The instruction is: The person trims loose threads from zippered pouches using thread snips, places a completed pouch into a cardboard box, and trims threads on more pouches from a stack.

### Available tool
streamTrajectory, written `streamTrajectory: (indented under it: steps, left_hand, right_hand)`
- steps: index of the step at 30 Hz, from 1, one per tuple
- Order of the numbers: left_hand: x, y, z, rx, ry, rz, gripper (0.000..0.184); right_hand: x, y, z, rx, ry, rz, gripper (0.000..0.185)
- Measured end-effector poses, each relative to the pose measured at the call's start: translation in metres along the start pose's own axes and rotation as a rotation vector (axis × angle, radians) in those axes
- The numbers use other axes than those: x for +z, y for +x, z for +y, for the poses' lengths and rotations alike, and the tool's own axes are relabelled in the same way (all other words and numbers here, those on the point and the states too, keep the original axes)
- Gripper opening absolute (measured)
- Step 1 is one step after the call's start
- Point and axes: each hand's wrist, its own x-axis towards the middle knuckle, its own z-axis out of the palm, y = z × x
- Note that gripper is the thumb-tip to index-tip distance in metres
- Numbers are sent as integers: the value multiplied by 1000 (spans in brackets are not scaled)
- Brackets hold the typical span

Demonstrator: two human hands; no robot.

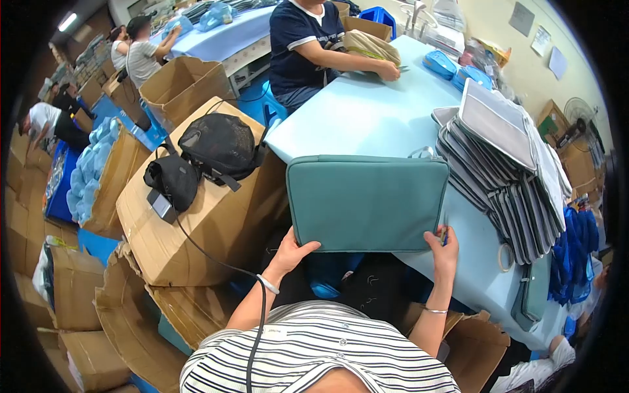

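A green zippered laptop sleeve (368, 204) is held up in front of me, its broad flat side facing me. My left hand (288, 253) grips its lower left corner, thumb on the near face. At the lower right corner, my right hand (443, 251) pinches the edge. A small, thin metallic item shows by the right fingers; its kind is too small to make out. Right of the sleeve, a tall leaning stack of grey sleeves with dark edges (501, 164) rests on the light blue table (341, 121).
A co-worker (304, 56) across the table handles a beige bag (370, 44). To my left, a black mesh cap (219, 145) lies on a cardboard box (157, 245). Blue pouches (440, 63) lie at the back. An open carton (141, 321) stands beside me.
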Motion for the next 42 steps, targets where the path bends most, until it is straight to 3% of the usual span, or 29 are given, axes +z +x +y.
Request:
streamTrajectory:
  steps: [2, 3, 9, 15, 23, 30, 36, 38, 42]
  left_hand:
    - [-6, -3, 4, -18, 44, -41, 56]
    - [-8, -5, 5, -21, 55, -55, 55]
    - [-14, -17, 4, -97, 77, -70, 48]
    - [-23, -25, -10, -51, 60, 56, 37]
    - [-25, -22, -3, -64, 100, 51, 43]
    - [-27, -28, 31, 41, 17, 65, 63]
    - [-44, -36, 57, 35, 210, 157, 65]
    - [-51, -47, 62, 81, 254, 209, 57]
    - [-77, -83, 69, -34, 134, 338, 53]
  right_hand:
    - [-1, 13, 5, -19, 203, 23, 33]
    - [-1, 19, -8, 15, 265, -5, 46]
    - [-2, 27, -72, 10, 217, -178, 39]
    - [14, 20, -57, -131, 313, -192, 34]
    - [23, 11, -53, -171, 374, -149, 31]
    - [39, 15, -56, -103, 278, -262, 34]
    - [75, 16, -64, -127, 109, -407, 33]
    - [82, 25, -64, -150, 24, -507, 33]
    - [107, 40, -65, -141, -10, -654, 31]
